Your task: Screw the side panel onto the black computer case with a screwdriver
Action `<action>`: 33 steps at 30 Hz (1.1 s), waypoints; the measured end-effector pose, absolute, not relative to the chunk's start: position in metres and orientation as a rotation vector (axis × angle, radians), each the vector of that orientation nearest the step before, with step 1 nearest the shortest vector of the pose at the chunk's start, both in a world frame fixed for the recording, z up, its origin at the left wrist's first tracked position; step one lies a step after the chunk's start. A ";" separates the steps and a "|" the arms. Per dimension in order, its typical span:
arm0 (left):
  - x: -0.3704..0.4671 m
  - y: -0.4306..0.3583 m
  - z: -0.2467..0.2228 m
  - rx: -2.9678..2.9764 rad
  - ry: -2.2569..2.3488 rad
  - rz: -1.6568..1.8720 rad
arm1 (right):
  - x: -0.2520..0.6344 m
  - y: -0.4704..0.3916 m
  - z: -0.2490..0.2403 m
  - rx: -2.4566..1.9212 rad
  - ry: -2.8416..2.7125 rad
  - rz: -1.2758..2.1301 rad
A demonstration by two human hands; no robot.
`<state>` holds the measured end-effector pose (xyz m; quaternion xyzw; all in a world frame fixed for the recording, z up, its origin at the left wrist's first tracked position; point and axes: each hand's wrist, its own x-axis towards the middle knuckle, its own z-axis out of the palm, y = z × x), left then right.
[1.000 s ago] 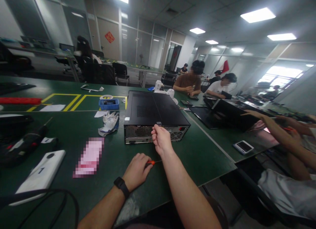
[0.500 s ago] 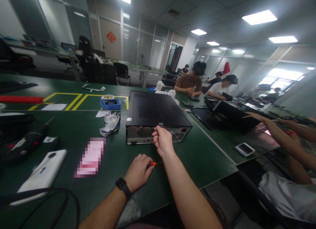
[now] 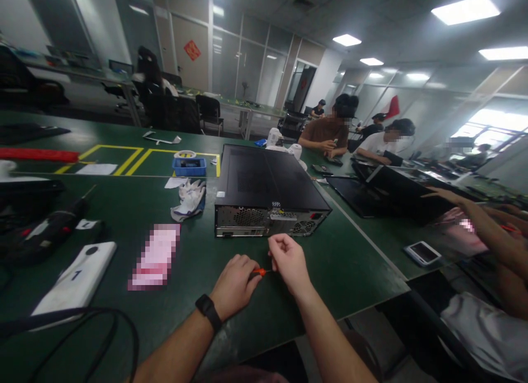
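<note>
My left hand (image 3: 234, 285), with a black watch on the wrist, is closed round an orange-handled screwdriver (image 3: 260, 271) low over the green table. Its thin shaft points right, toward my right hand (image 3: 291, 263). The fingers of that hand are curled together at the shaft's tip; whatever they pinch is hidden. Just beyond both hands lies a black desktop computer case (image 3: 268, 174), flat, with its metal rear panel (image 3: 247, 217) facing me. Ports, vent holes and a fan grille show on that panel.
Left of the case are white work gloves (image 3: 190, 198), a blue tray (image 3: 188, 166) and a blurred pink sheet (image 3: 157, 256). A white numbered object (image 3: 78, 281) and a black power tool (image 3: 49, 229) lie farther left. At right are a phone (image 3: 423, 253) and a co-worker's arms (image 3: 490, 229).
My right hand has come down from the case's rear panel to the screwdriver's tip. My left hand keeps its hold on the screwdriver. The view has shifted slightly.
</note>
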<state>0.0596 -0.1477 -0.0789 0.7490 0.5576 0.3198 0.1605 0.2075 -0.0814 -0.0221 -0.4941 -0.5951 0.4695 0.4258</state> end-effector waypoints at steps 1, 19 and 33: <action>0.060 -0.148 -0.079 2.139 1.591 0.911 | 0.218 -0.085 -0.031 -1.292 -1.603 1.052; 0.058 -0.147 -0.078 2.119 1.586 0.894 | 0.250 -0.117 -0.075 -1.251 -2.287 0.329; 0.060 -0.149 -0.076 2.098 1.585 0.862 | 0.253 -0.114 -0.080 -1.269 -2.119 0.467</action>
